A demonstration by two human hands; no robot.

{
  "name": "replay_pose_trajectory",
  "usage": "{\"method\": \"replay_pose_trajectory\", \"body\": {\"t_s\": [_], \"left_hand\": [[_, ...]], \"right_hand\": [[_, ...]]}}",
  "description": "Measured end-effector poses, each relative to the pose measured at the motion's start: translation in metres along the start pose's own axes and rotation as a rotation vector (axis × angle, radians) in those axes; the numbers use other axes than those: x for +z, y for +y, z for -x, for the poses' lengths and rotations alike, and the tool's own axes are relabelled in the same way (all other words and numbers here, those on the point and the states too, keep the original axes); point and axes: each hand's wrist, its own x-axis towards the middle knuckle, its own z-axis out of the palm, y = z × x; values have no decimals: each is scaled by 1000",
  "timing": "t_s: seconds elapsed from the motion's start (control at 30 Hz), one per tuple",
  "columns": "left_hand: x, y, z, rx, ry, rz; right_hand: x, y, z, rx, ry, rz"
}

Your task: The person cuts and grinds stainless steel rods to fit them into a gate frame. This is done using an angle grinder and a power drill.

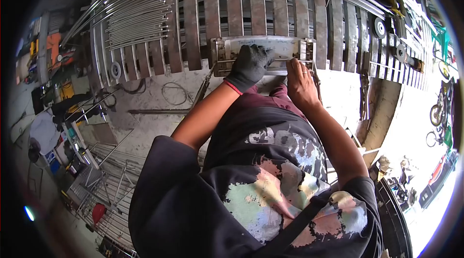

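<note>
A metal jig plate [241, 42] with handwriting on it lies at the near edge of the slatted metal bench [256, 9]. My left hand [250, 64], in a dark grey glove with a red cuff, rests over the plate's left half with its fingers curled; what it grips, if anything, is hidden. My bare right hand [300, 81] is at the plate's right part, its fingers pressed together near a thin metal rod [305, 61] that runs across the jig. Whatever lies between those fingers is too small to make out.
Thin metal rods [137, 22] lie on the bench's left part, and long rods run along its back. Grinding discs [379, 28] and a grinder [411, 59] are at the right. Welded wire frames [108, 185] stand on the floor at the lower left.
</note>
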Motion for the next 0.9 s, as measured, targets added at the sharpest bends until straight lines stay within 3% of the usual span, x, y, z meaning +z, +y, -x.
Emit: {"method": "replay_pose_trajectory", "body": {"t_s": [0.23,0.43,0.53,0.57,0.9], "left_hand": [[1,2,-2,21,51,-26],[-24,19,6,-106,-66,-25],[-39,17,6,-41,34,-16],[-39,15,6,-82,-51,-48],[-40,11,5,-52,-152,-213]], "right_hand": [[-7,4,-5,-24,21,43],[-8,6,-2,-41,-19,60],[-8,4,2,-6,-45,46],[-9,3,3,11,-53,43],[-13,9,16,-48,-44,-20]]}}
